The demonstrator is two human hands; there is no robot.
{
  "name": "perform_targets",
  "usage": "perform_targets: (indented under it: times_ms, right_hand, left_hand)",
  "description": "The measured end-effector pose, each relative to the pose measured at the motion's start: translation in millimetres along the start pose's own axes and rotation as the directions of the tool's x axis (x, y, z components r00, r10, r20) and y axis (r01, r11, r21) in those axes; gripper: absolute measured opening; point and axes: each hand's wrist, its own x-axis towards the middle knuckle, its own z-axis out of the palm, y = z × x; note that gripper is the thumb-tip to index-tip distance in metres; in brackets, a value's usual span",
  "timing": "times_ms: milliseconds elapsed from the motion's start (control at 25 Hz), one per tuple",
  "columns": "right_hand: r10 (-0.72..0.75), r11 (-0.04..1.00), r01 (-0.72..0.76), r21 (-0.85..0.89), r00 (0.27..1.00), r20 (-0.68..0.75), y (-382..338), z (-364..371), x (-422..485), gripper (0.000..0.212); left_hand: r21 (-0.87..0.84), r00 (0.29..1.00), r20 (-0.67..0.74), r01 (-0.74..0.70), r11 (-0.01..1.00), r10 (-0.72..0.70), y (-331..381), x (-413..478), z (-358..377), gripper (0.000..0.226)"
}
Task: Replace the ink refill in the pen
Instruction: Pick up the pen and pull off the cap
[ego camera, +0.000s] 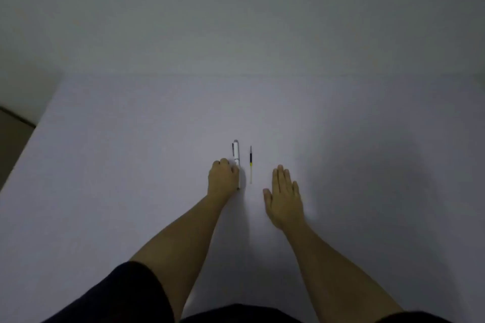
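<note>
A white pen (236, 152) with a dark clip lies lengthwise on the white table (131, 165), its tip toward me. My left hand (223, 178) has its fingers curled around the pen's lower half, resting on the table. Just right of the pen lies a thin ink refill (251, 165), dark at the far end, yellowish in the middle, clear near me. My right hand (284, 196) lies flat on the table, fingers together and stretched out, a little right of the refill and not touching it.
The table's left edge (29, 144) runs diagonally, with dark floor beyond it. A pale wall (236, 21) rises behind the table's far edge. Dark sleeves show at the bottom of the view.
</note>
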Motion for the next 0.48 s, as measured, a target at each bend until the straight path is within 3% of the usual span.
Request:
perform_targets:
  times_ms: [160,480]
  right_hand:
    - [0.019,1.000,-0.020,-0.005,0.994,-0.110,-3,5,0,0.060]
    - [0.017,0.999,-0.019,-0.027,0.997,-0.070,2,5,3,0.061]
  left_hand:
    - [-0.004,0.998,-0.055,0.036,0.999,-0.036,13,16,4,0.032]
    - [-0.042,0.991,-0.039,0.127,0.991,-0.128,16,24,4,0.023]
